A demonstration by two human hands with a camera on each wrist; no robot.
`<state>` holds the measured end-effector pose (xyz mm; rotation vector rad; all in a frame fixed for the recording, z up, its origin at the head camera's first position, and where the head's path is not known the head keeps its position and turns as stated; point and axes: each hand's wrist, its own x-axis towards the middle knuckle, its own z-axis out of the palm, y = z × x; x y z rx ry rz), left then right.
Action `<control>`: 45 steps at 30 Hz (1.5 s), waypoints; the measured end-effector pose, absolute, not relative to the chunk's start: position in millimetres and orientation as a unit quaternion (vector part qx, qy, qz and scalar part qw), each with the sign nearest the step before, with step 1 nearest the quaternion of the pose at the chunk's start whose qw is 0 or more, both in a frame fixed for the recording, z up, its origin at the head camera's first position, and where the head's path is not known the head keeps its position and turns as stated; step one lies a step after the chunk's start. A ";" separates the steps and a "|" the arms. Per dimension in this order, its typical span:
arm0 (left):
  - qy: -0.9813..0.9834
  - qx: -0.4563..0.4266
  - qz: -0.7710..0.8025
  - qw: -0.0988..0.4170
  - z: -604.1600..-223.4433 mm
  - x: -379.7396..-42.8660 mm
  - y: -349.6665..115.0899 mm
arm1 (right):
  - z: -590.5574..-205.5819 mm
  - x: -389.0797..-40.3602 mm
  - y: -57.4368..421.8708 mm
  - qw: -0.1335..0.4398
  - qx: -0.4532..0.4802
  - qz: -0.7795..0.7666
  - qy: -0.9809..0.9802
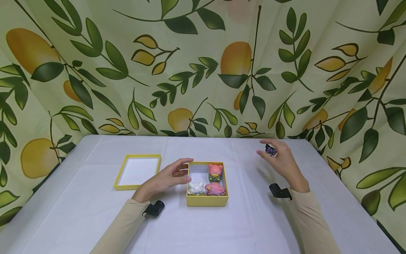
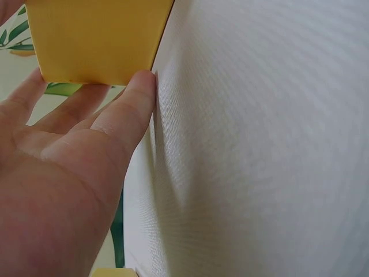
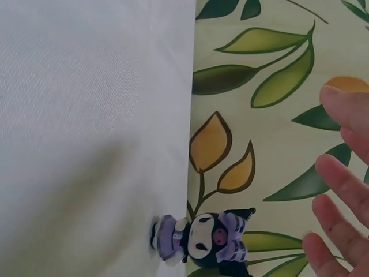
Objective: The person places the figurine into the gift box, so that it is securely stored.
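Light is soft; shadows (image 3: 81,202) blur on the tablecloth (image 3: 69,75); wrist views look dimmer.

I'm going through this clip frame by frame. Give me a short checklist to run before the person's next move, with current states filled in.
1. Yellow box open: ok, its lid lies to the left.
2. Left hand at the box: ok, touching its left side.
3. Firmness of that contact: cannot tell.
4. Black-and-purple figure upright: ok, standing on the table.
5. Right hand has a grip on that figure: not ok, a gap shows.
6. Far-left space inside the box free: ok, looks bare.
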<state>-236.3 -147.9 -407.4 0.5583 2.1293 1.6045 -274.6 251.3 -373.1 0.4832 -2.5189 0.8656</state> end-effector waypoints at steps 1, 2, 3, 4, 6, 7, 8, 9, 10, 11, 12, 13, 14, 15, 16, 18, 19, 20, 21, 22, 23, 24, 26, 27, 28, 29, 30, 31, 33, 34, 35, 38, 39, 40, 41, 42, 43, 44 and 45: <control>0.765 0.200 0.576 0.207 -407.5 -236.3 -147.9 | -373.6 -274.9 252.3 0.215 0.172 0.312 -0.909; 0.766 0.198 0.575 0.208 -407.5 -236.3 -148.0 | -374.1 -274.9 253.4 0.215 0.171 0.313 -0.909; 0.767 0.196 0.574 0.208 -407.5 -236.3 -148.0 | -374.8 -275.2 254.4 0.216 0.168 0.313 -0.910; 0.768 0.195 0.574 0.208 -407.5 -236.3 -148.0 | -375.5 -275.1 255.4 0.218 0.165 0.315 -0.909; 0.768 0.194 0.573 0.209 -407.4 -236.3 -148.0 | -377.2 -274.9 257.6 0.226 0.161 0.317 -0.907; 0.768 0.194 0.573 0.210 -407.4 -236.4 -148.0 | -378.2 -275.2 258.9 0.231 0.160 0.318 -0.905; 0.768 0.195 0.573 0.210 -407.4 -236.5 -148.0 | -379.2 -275.5 260.2 0.235 0.159 0.319 -0.904; 0.767 0.195 0.574 0.211 -407.2 -236.5 -148.1 | -379.9 -275.7 261.3 0.239 0.158 0.320 -0.903; 0.766 0.195 0.575 0.212 -407.0 -236.4 -148.1 | -380.7 -276.0 262.5 0.241 0.157 0.320 -0.903; 0.766 0.195 0.575 0.212 -406.8 -236.3 -148.1 | -381.6 -276.3 264.0 0.242 0.157 0.321 -0.902; 0.766 0.195 0.575 0.211 -406.5 -236.3 -148.0 | -382.5 -277.1 265.8 0.241 0.156 0.322 -0.902; 0.767 0.195 0.574 0.211 -406.3 -236.3 -148.0 | -383.1 -277.6 267.2 0.240 0.155 0.324 -0.902; 0.766 0.195 0.574 0.211 -406.0 -236.2 -147.9 | -384.2 -278.5 268.9 0.237 0.152 0.325 -0.903; 0.768 0.195 0.573 0.210 -405.6 -236.1 -147.8 | -385.1 -278.9 270.6 0.232 0.149 0.327 -0.904; 0.768 0.195 0.573 0.209 -405.4 -236.1 -147.7 | -386.5 -279.7 272.4 0.226 0.145 0.329 -0.906; 0.769 0.195 0.572 0.208 -405.4 -236.2 -147.7 | -389.3 -281.4 275.4 0.207 0.135 0.332 -0.910; 0.771 0.195 0.570 0.208 -405.5 -236.1 -147.8 | -390.8 -281.9 276.7 0.194 0.127 0.333 -0.914; 0.772 0.194 0.569 0.207 -405.7 -236.1 -148.0 | -392.4 -282.3 277.8 0.178 0.118 0.333 -0.918; 0.772 0.194 0.569 0.207 -405.9 -236.1 -148.1 | -393.8 -282.4 278.8 0.163 0.110 0.333 -0.922; 0.772 0.194 0.569 0.207 -406.2 -236.2 -148.2 | -395.2 -283.1 279.9 0.149 0.102 0.332 -0.926; 0.772 0.194 0.568 0.207 -406.4 -236.2 -148.3 | -396.6 -283.3 280.9 0.138 0.095 0.331 -0.929; 0.773 0.195 0.568 0.206 -406.7 -236.1 -148.5 | -397.8 -283.3 281.8 0.127 0.088 0.331 -0.931; 0.771 0.197 0.569 0.207 -407.0 -236.0 -148.5 | -400.0 -283.3 283.4 0.113 0.080 0.331 -0.933; 0.769 0.200 0.571 0.207 -407.1 -236.0 -148.5 | -401.1 -283.5 284.3 0.111 0.079 0.331 -0.934; 0.767 0.202 0.573 0.207 -407.1 -235.9 -148.5 | -402.0 -283.6 284.9 0.109 0.079 0.332 -0.934; 0.766 0.204 0.574 0.206 -407.0 -235.8 -148.4 | -402.9 -283.3 285.4 0.108 0.080 0.332 -0.933; 0.764 0.206 0.576 0.206 -406.8 -235.6 -148.4 | -403.5 -283.2 285.7 0.106 0.082 0.334 -0.933; 0.762 0.208 0.578 0.205 -406.7 -235.5 -148.3 | -404.2 -283.3 286.1 0.107 0.085 0.334 -0.933; 0.759 0.212 0.581 0.204 -406.3 -235.4 -148.2 | -405.5 -283.4 286.5 0.108 0.090 0.336 -0.931; 0.759 0.212 0.581 0.203 -406.2 -235.3 -148.3 | -406.0 -283.5 286.7 0.107 0.092 0.337 -0.931; 0.759 0.212 0.581 0.203 -406.1 -235.2 -148.2 | -406.6 -283.5 286.8 0.107 0.093 0.337 -0.931; 0.759 0.212 0.581 0.204 -406.0 -235.2 -148.2 | -408.2 -283.6 287.4 0.110 0.099 0.339 -0.929; 0.759 0.212 0.580 0.204 -406.0 -235.3 -148.3 | -408.6 -283.4 287.5 0.111 0.100 0.339 -0.929; 0.759 0.212 0.580 0.204 -406.0 -235.4 -148.3 | -409.0 -283.6 287.6 0.114 0.103 0.338 -0.929; 0.759 0.212 0.580 0.204 -406.0 -235.5 -148.3 | -409.3 -283.6 287.6 0.117 0.106 0.337 -0.928; 0.759 0.212 0.580 0.205 -406.1 -235.6 -148.3 | -409.5 -283.7 287.5 0.119 0.109 0.336 -0.928; 0.759 0.212 0.580 0.205 -406.1 -235.6 -148.3 | -409.5 -283.8 287.3 0.121 0.109 0.333 -0.929; 0.760 0.211 0.580 0.205 -406.0 -235.6 -148.3 | -409.6 -283.9 287.1 0.123 0.110 0.329 -0.930; 0.760 0.211 0.580 0.205 -406.0 -235.6 -148.4 | -409.5 -284.0 286.8 0.125 0.108 0.326 -0.931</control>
